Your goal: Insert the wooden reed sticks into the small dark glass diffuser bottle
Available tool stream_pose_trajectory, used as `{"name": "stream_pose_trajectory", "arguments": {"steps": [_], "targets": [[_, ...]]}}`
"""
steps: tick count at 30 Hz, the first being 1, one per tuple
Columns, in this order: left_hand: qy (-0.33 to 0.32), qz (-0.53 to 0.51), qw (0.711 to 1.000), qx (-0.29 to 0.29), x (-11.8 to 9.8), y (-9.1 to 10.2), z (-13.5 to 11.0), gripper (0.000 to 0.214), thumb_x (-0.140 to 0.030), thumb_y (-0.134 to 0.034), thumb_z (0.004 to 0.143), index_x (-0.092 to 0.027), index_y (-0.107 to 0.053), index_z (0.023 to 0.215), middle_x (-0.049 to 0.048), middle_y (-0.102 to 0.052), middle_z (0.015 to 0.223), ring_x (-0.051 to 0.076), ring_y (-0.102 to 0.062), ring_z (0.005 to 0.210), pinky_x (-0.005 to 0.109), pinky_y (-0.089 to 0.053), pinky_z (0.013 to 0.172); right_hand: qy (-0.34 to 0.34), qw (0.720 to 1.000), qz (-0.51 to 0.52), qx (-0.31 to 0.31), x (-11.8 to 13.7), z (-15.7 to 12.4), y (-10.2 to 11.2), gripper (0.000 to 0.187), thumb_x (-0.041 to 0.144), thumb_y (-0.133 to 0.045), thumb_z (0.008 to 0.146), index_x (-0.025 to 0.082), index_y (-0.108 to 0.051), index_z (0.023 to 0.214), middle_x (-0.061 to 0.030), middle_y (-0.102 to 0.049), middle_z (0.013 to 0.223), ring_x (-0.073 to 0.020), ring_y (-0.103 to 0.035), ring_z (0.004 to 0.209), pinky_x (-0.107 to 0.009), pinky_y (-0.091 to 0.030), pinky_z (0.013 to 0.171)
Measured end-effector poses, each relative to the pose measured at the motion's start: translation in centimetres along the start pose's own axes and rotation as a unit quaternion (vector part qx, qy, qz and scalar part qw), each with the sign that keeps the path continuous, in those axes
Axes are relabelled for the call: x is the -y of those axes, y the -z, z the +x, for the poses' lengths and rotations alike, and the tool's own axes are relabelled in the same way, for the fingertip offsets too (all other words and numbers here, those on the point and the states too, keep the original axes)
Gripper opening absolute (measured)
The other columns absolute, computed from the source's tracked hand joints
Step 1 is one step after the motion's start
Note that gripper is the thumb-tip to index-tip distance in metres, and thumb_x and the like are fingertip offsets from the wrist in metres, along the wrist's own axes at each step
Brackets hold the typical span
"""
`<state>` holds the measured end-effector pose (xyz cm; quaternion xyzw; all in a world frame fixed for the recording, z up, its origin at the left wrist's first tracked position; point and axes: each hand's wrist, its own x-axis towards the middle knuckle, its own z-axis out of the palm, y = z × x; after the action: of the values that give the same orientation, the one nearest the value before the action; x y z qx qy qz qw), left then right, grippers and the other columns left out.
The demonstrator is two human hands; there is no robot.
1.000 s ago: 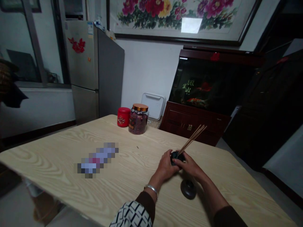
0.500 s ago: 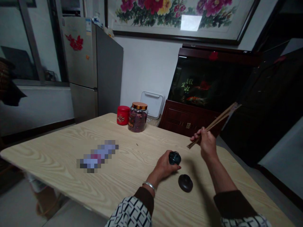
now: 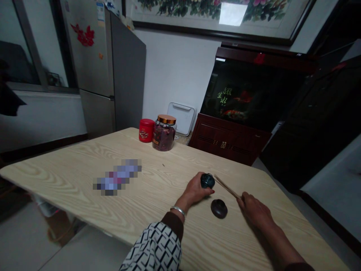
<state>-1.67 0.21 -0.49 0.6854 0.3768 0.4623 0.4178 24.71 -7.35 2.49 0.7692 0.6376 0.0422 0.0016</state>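
My left hand (image 3: 195,189) grips a small round dark teal pot (image 3: 208,181) on the light wooden table (image 3: 166,199). Its dark brown round lid (image 3: 219,209) lies on the tabletop just below the pot, between my hands. My right hand (image 3: 254,210) rests low over the table, close to the lid, and holds a thin bundle of wooden sticks (image 3: 227,187). The sticks slant up and left, their tips ending near the pot without entering it.
A pixelated, blurred object (image 3: 117,177) lies on the table's left half. A red tin (image 3: 146,130) and a glass jar of dried petals (image 3: 164,133) stand at the far corner. Behind the table are a fridge (image 3: 96,67) and a fish tank (image 3: 248,90).
My right hand has come down from the air to the table, and the sticks now lie lower and point left. The pot stays in my left hand; the lid has not moved.
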Motion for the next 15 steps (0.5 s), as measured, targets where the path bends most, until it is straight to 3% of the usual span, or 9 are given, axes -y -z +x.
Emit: {"name": "stream_pose_trajectory", "arguments": {"steps": [3,5,7,9,12,15], "targets": [[0.000,-0.003,1.000,0.004,-0.1,0.0,0.0,0.063,-0.037,-0.084,0.061,-0.020,-0.056,0.115,0.0026,-0.064,0.097,0.018,-0.057,0.085,0.026,-0.045,0.073,0.027,0.999,-0.001,-0.026,0.8,0.0,1.7,0.033,0.044,-0.044,0.092,0.020,-0.066,0.098,-0.0166,-0.066,0.108,-0.0335,-0.061,0.104,-0.041,-0.045,0.078],[-0.002,0.001,1.000,0.005,-0.2,0.0,0.0,0.064,-0.038,-0.084,0.061,-0.021,-0.056,0.116,0.0026,-0.064,0.098,0.018,-0.057,0.085,0.026,-0.045,0.073,0.056,0.996,0.066,-0.017,2.2,-0.2,3.3,0.038,0.049,-0.044,0.092,0.022,-0.067,0.104,-0.0147,-0.065,0.111,-0.0315,-0.061,0.104,-0.041,-0.045,0.082],[-0.006,0.012,1.000,0.002,-0.2,0.0,0.0,0.065,-0.038,-0.084,0.061,-0.020,-0.056,0.116,0.0027,-0.064,0.098,0.018,-0.057,0.086,0.026,-0.044,0.074,0.104,0.981,0.159,0.039,4.0,-0.7,4.6,0.043,0.055,-0.046,0.090,0.026,-0.065,0.114,-0.0111,-0.065,0.116,-0.0279,-0.063,0.102,-0.037,-0.046,0.084],[-0.009,0.023,1.000,0.000,-0.3,0.0,0.0,0.065,-0.038,-0.084,0.061,-0.020,-0.056,0.117,0.0025,-0.064,0.099,0.018,-0.057,0.086,0.026,-0.044,0.075,0.154,0.961,0.206,0.102,5.8,-1.4,5.1,0.051,0.058,-0.061,0.079,0.029,-0.063,0.120,-0.0084,-0.065,0.121,-0.0276,-0.063,0.105,-0.036,-0.045,0.088],[-0.011,0.022,1.000,0.001,-0.3,0.0,0.0,0.063,-0.036,-0.083,0.062,-0.020,-0.055,0.117,0.0019,-0.064,0.099,0.018,-0.058,0.087,0.027,-0.044,0.076,0.202,0.949,0.202,0.133,7.5,-1.9,5.1,0.059,0.042,-0.080,0.059,0.030,-0.066,0.115,-0.0056,-0.067,0.114,-0.0284,-0.061,0.104,-0.035,-0.043,0.090],[-0.012,0.011,1.000,0.002,-0.2,0.0,0.0,0.062,-0.034,-0.083,0.062,-0.020,-0.056,0.116,0.0026,-0.064,0.100,0.019,-0.058,0.088,0.027,-0.045,0.077,0.218,0.934,0.249,0.132,7.3,-1.4,5.8,0.045,0.032,-0.078,0.058,0.027,-0.068,0.102,-0.0020,-0.068,0.095,-0.0230,-0.062,0.087,-0.032,-0.045,0.078]]}}
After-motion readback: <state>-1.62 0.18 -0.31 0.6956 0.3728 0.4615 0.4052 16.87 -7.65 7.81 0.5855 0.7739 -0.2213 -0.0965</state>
